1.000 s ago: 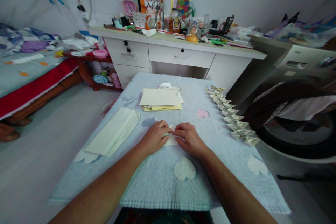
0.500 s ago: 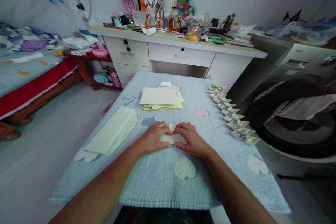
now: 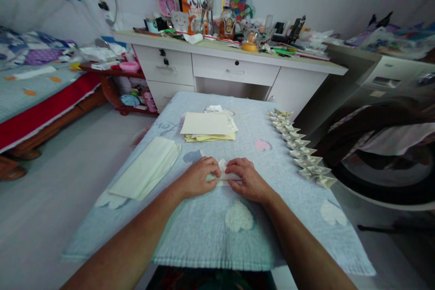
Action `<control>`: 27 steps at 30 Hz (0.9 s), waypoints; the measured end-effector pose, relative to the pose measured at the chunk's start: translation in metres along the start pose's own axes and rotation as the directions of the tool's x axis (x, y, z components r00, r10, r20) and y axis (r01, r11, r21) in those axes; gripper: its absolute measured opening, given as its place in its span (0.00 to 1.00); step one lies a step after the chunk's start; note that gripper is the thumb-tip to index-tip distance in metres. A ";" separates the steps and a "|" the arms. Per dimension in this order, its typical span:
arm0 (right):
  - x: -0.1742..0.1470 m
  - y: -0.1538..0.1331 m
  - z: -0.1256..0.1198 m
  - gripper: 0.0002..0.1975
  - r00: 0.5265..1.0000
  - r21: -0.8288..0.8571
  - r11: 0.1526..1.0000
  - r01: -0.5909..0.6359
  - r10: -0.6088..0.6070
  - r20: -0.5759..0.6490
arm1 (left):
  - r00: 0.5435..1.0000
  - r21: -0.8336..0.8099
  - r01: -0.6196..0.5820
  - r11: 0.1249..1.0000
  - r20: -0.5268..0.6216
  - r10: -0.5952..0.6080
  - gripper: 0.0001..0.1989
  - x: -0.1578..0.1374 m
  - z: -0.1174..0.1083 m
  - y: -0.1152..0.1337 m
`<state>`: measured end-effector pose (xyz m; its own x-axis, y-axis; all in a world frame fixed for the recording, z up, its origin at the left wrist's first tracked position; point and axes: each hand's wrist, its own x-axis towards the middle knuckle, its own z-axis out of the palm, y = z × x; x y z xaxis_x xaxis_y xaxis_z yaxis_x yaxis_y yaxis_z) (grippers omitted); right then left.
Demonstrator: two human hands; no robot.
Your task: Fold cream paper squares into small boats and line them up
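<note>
A small piece of white folded paper lies on the cloth-covered table between my hands, its pointed top showing above the fingers. My left hand pinches its left part, thumb and fingertips close together. On the right part, my right hand grips with curled fingers and thumb. A crease runs across the paper, with a strip along its lower edge. The fingers hide both ends of the paper.
A stack of paper sheets lies beyond my hands, and larger pale folded sheets lie to the left. A row of folded paper pieces runs along the right side. Behind stand a cluttered white desk and a washing machine.
My fingertips have moved slightly apart, the left one to the left and the right one to the right. A crease and lower strip now show across the paper.
</note>
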<state>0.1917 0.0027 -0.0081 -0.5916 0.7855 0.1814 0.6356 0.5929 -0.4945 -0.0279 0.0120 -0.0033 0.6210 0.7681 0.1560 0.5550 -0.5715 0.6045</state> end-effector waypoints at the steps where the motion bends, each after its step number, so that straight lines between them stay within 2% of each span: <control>1: 0.000 0.000 0.001 0.15 1.000 -0.010 1.000 -0.005 0.005 -0.003 | 1.000 0.004 -0.006 1.000 -0.008 0.006 0.09 0.000 0.000 0.000; 6: 0.001 0.000 0.007 0.16 1.000 -0.048 0.999 -0.009 0.008 -0.031 | 1.000 0.050 -0.010 0.999 -0.025 0.011 0.14 0.000 0.004 0.000; 11: 0.000 0.002 0.009 0.09 0.998 -0.066 0.998 -0.003 -0.001 -0.068 | 1.000 0.148 0.014 0.989 -0.026 -0.010 0.11 -0.001 0.004 0.002; 16: 0.001 0.005 0.009 0.07 0.996 -0.055 0.998 -0.003 -0.002 -0.090 | 1.000 0.186 0.028 0.982 -0.009 -0.026 0.05 -0.002 0.002 0.001; 22: 0.002 0.001 0.011 0.07 0.993 -0.017 0.999 -0.039 0.036 -0.109 | 0.999 0.195 -0.047 0.980 0.028 0.042 0.12 -0.002 0.007 -0.003; 27: 0.002 -0.004 0.013 0.11 0.991 -0.025 0.999 -0.048 0.045 -0.123 | 0.998 0.179 -0.065 0.982 0.032 0.060 0.12 -0.001 0.010 -0.004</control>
<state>0.1811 -0.0002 -0.0169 -0.4974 0.8270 0.2621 0.6754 0.5588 -0.4812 -0.0257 0.0106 -0.0134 0.6706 0.7228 0.1670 0.6038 -0.6626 0.4431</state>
